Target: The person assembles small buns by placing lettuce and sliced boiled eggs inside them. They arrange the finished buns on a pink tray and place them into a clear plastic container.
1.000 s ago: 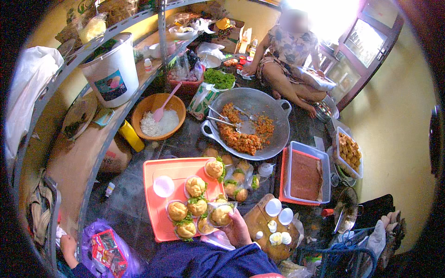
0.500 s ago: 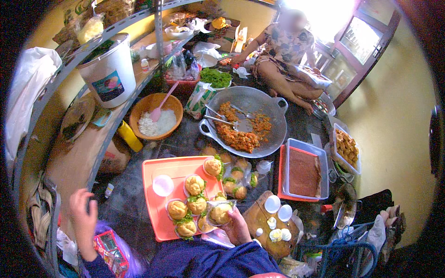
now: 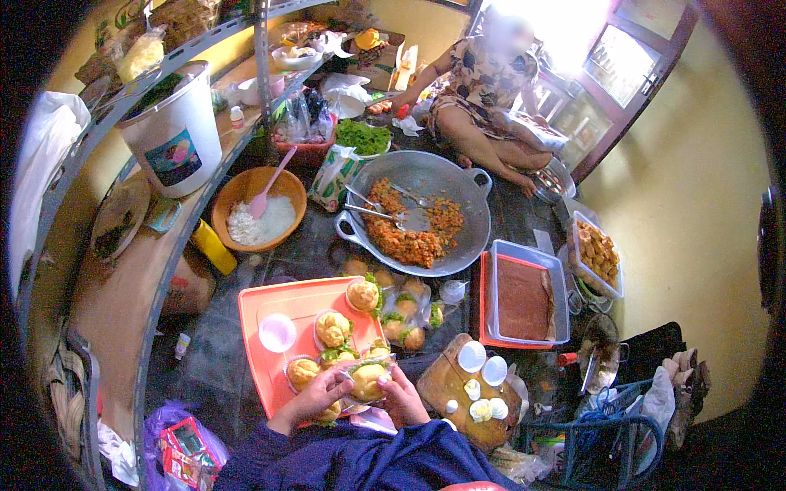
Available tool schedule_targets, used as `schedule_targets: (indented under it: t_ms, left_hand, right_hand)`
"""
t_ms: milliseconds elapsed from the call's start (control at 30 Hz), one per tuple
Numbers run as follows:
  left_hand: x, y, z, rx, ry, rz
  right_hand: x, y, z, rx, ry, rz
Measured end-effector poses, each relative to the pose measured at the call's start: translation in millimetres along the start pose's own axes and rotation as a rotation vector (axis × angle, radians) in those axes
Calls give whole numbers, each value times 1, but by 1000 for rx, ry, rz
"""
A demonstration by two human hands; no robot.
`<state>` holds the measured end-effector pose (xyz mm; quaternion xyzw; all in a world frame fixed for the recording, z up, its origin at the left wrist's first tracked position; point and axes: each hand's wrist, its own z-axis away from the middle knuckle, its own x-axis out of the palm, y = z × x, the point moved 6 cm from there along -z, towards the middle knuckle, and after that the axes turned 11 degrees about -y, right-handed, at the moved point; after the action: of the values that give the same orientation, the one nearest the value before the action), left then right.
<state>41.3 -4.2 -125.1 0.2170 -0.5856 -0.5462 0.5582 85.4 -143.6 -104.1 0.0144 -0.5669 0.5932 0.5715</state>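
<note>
Left hand: the left hand [image 3: 315, 398] gripped the near side of a clear plastic cup of yellow food [image 3: 368, 380].
Right hand: the right hand [image 3: 403, 396] clasped the same cup.
Cup: it was held over the near edge of the flat orange plastic tray [image 3: 282, 303].
Beside: a round wooden board [image 3: 450, 389].

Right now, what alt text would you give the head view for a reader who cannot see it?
Both hands, left and right, hold a clear cup with a yellow bun over an orange tray of similar cups. Beyond are a wok of orange filling, a bowl with a pink spoon, and a seated person.
</note>
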Motion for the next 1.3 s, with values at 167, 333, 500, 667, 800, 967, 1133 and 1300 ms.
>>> schedule_targets:
  t_ms: [167,333,500,667,800,967,1133,1300]
  left_hand:
    - [7,6,1,30,37,70]
    - [14,16,0,39,68,14]
    - [15,18,-2,71,85,-4]
    - [12,13,0,79,113,1]
    - [8,8,0,105,128,57]
    - [5,3,3,117,167,146]
    - [-11,21,11,227,211,229]
    - [-49,70,56,385,441,-30]
  right_hand:
    - [2,-1,-3,-57,-21,77]
    - [-1,-3,-4,-89,29,280]
    - [-1,-3,-1,-102,5,263]
    - [-2,-1,-3,-149,-26,287]
    - [-2,-3,-4,-206,-20,457]
    - [-3,-10,0,-139,4,427]
    - [1,-29,5,-246,43,478]
    - [-3,-32,6,-264,72,467]
